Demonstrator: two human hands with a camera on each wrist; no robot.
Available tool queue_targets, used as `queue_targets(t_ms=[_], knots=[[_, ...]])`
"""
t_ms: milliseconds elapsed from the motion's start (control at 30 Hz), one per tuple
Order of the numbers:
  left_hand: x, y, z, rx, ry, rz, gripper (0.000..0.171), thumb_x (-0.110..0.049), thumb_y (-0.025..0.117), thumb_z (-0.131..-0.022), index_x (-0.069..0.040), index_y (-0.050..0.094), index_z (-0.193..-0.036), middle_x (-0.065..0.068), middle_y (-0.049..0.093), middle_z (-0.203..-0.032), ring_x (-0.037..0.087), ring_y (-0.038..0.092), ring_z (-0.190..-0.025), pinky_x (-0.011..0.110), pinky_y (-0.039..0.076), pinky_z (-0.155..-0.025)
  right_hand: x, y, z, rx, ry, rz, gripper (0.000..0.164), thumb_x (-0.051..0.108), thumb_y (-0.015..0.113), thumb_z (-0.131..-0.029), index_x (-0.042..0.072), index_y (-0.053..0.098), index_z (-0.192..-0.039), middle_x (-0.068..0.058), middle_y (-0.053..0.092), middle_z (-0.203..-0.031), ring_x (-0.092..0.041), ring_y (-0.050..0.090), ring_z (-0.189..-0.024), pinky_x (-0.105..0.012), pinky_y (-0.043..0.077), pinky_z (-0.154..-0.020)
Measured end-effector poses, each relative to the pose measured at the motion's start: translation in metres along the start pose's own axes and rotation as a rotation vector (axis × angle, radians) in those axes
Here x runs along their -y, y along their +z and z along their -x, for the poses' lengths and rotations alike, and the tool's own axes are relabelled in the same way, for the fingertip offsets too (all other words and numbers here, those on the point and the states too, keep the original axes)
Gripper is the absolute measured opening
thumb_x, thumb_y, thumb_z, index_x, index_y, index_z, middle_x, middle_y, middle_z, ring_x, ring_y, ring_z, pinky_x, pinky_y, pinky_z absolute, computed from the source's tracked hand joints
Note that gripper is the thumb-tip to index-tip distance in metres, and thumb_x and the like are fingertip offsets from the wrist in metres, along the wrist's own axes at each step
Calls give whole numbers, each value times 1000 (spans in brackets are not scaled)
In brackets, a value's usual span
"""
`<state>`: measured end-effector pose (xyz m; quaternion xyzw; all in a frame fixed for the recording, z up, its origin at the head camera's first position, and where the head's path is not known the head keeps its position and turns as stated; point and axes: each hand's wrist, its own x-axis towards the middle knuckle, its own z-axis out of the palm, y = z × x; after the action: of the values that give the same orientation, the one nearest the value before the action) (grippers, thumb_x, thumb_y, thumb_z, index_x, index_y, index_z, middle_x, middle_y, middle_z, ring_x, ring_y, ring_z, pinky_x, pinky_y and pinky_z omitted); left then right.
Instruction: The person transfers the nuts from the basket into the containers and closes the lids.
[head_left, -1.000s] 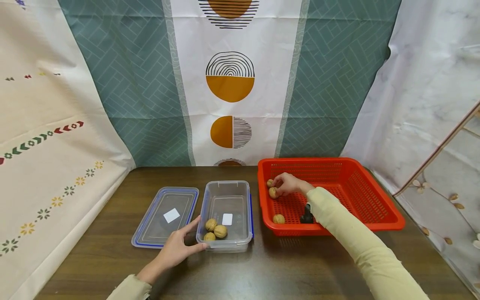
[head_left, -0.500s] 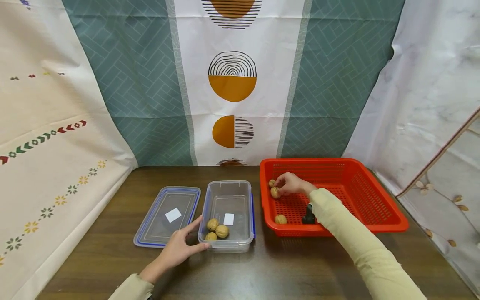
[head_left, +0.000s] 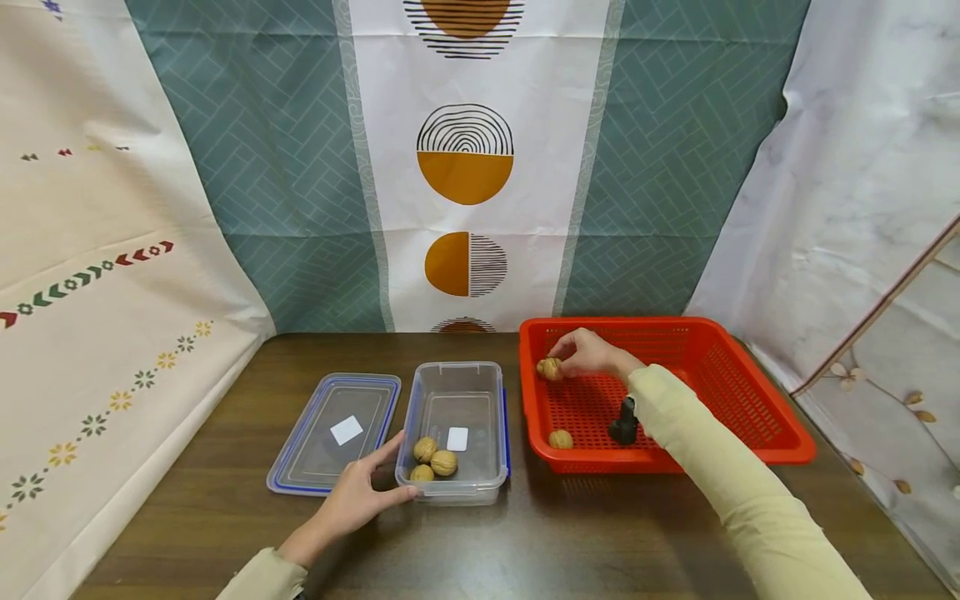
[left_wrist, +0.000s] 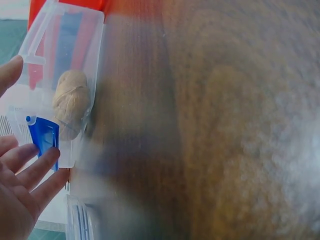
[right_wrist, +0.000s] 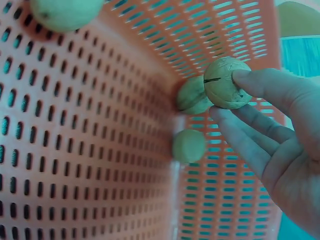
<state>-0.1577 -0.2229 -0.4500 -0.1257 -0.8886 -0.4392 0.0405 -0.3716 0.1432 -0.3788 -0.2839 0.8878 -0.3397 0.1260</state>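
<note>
Inside the red plastic basket (head_left: 738, 456), my right hand (head_left: 592, 354) pinches a walnut (right_wrist: 222, 92) between thumb and fingertips. Two more walnuts sit close behind it in the right wrist view, one partly covered by the held walnut (right_wrist: 192, 97) and one beside the basket wall (right_wrist: 189, 146). A walnut (head_left: 560, 439) lies by the basket's near left corner. My left hand (head_left: 352, 500) rests at the clear plastic box (head_left: 465, 400), thumb at its near rim, extended fingers along its left side by a blue latch (left_wrist: 45, 137). Three walnuts (head_left: 444, 462) lie in the box's near left corner.
A clear lid (head_left: 322, 450) with a blue seal and white label lies flat left of the box. A black wrist camera (head_left: 624, 423) hangs under my right wrist, over the basket. Patterned cloths (head_left: 300, 167) hang behind and beside the brown table (head_left: 525, 550).
My right hand has moved slightly back and to the right, lifting the walnut it pinches toward the one behind it. The left hand and the box have stayed put.
</note>
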Motion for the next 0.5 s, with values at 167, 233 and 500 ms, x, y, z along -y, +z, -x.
queue_targets(t_ms=[167, 233, 500], knots=[[-1, -1, 1, -3, -3, 7, 79, -34, 75, -72, -8, 39, -138, 12, 47, -134, 25, 58, -104, 45, 45, -89, 14, -11, 6, -32, 0, -43, 29, 7, 68, -79, -3, 65, -106, -17, 64, -103, -23, 56, -90, -33, 52, -73], [-1, -2, 1, -3, -5, 10, 79, -34, 76, -72, -8, 39, -138, 12, 46, -134, 25, 59, -104, 45, 44, -89, 20, -16, 7, -38, 7, -91, 30, 8, 68, -79, -2, 64, -107, -16, 64, -104, -23, 56, -91, -33, 52, -74], [2, -2, 2, 0, 3, 9, 79, -34, 76, -72, -9, 40, -138, 12, 47, -134, 25, 59, -104, 44, 45, -88, 48, -20, 8, -39, 2, -168, 31, 7, 69, -79, 1, 64, -108, -14, 63, -106, -25, 56, -97, -37, 53, -76]])
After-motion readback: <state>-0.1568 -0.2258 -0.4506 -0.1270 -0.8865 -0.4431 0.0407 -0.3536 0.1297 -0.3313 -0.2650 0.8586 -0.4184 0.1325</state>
